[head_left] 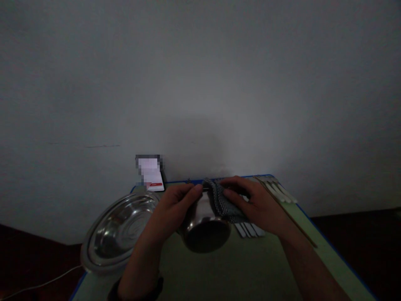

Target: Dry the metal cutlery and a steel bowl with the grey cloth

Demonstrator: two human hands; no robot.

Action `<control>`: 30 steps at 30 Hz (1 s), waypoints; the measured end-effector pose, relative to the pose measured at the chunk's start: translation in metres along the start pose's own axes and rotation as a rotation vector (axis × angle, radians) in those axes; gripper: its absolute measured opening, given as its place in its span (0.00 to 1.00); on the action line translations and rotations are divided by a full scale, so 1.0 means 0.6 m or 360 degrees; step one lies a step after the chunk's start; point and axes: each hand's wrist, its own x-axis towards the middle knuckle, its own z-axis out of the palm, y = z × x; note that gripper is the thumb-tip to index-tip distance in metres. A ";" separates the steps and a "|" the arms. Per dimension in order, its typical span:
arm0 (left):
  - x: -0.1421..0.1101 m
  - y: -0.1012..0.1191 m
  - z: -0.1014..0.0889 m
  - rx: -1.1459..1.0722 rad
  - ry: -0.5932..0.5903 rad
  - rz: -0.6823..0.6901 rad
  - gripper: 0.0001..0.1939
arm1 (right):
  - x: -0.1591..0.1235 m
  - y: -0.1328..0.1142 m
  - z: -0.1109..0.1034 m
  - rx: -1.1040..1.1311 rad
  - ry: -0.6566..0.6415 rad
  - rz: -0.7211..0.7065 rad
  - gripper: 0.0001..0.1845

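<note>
A shiny metal cup (203, 209) is tilted over the table, its dark base facing me. My left hand (180, 202) grips the cup's left side, with the thumb near the upper edge. In my right hand (247, 198) is a dark cloth with a white checked pattern (217, 200), pressed against the cup's right side and bunched over its edge. The cup's mouth faces away and stays hidden.
Left of my hands stands a wide steel basin (94, 255) on the green, blue-edged table (200, 276). A lit phone (156, 179) leans by the wall (200, 83). White-handled utensils (278, 190), chopsticks (300, 228) and several white handles (250, 230) lie to the right.
</note>
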 end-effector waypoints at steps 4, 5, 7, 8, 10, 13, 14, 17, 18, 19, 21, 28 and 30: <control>0.000 0.002 0.001 0.0035 -0.0012 -0.0026 0.17 | -0.001 0.010 -0.003 0.0036 0.0000 0.0027 0.11; 0.000 0.002 0.001 0.0048 -0.0013 -0.0025 0.17 | -0.002 0.011 -0.003 0.0034 -0.0005 0.0027 0.11; 0.000 0.001 0.001 0.0055 -0.0010 -0.0025 0.17 | -0.003 0.011 -0.003 0.0018 -0.0020 0.0024 0.12; -0.001 0.000 0.001 0.0052 -0.0008 -0.0028 0.17 | -0.003 0.010 -0.002 0.0010 -0.0027 0.0026 0.13; -0.001 -0.002 0.002 0.0033 -0.0015 -0.0027 0.17 | -0.004 0.007 0.003 0.0007 -0.0046 0.0019 0.14; -0.005 -0.004 0.004 0.0003 0.0001 0.0009 0.15 | -0.005 0.002 0.012 -0.0032 -0.0063 -0.0057 0.12; -0.007 -0.003 0.003 -0.0017 0.0025 0.0028 0.14 | -0.006 0.000 0.015 -0.0061 -0.0073 -0.0100 0.11; -0.014 0.000 -0.002 -0.0169 0.0116 0.0016 0.12 | -0.008 -0.003 0.017 -0.0100 -0.0071 -0.0222 0.09; -0.016 0.003 -0.005 -0.0260 0.0158 -0.0013 0.12 | -0.009 -0.004 0.017 -0.0078 -0.0057 -0.0253 0.10; -0.017 0.006 -0.008 -0.0363 0.0215 -0.0049 0.12 | -0.009 -0.004 0.017 -0.0048 -0.0031 -0.0272 0.10; -0.018 0.014 -0.012 -0.0565 0.0373 -0.0115 0.11 | -0.010 -0.003 0.019 0.0008 0.0064 -0.0271 0.12; -0.003 0.019 -0.010 -0.0918 0.0791 -0.0132 0.08 | 0.000 0.015 0.055 0.0218 0.0434 0.0082 0.19; -0.002 0.013 -0.012 -0.0899 0.0750 -0.0157 0.07 | 0.003 0.019 0.051 0.0228 0.0404 0.0090 0.19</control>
